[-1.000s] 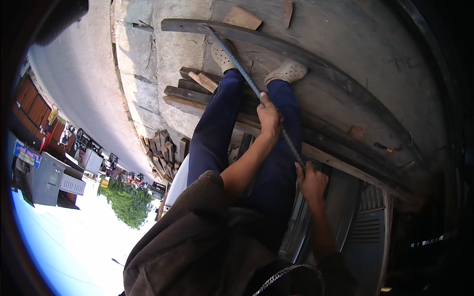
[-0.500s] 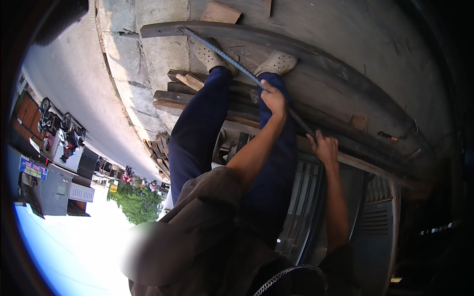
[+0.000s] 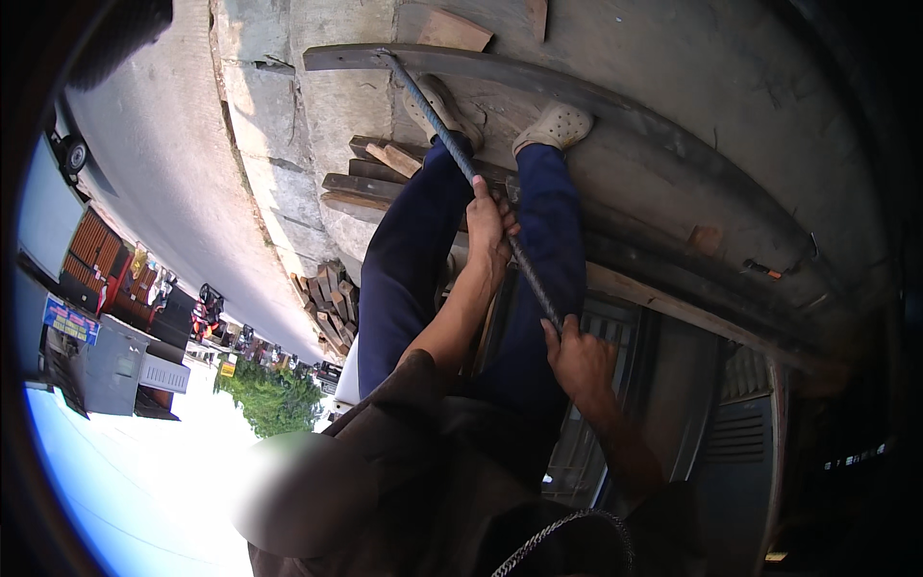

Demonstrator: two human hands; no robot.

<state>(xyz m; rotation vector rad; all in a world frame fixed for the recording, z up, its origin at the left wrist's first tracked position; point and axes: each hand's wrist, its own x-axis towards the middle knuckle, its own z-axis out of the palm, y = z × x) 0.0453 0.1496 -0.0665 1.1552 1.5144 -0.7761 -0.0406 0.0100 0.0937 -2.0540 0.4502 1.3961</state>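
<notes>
A concrete floor (image 3: 654,48) lay in shade, darkening toward the right rim; a grey louvred panel (image 3: 736,433) stood at lower right. On the left, sunlight struck a cracked concrete strip (image 3: 264,115) beside a pale road (image 3: 163,135). Beyond were an orange-brown slatted shutter (image 3: 92,253), vehicles (image 3: 207,313), a leafy tree (image 3: 271,396) and glaring, blue-edged sky (image 3: 60,462).

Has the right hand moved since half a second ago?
Yes: against the orange-tipped tool, the right hand has shifted left and down in the picture, farther away.
</notes>
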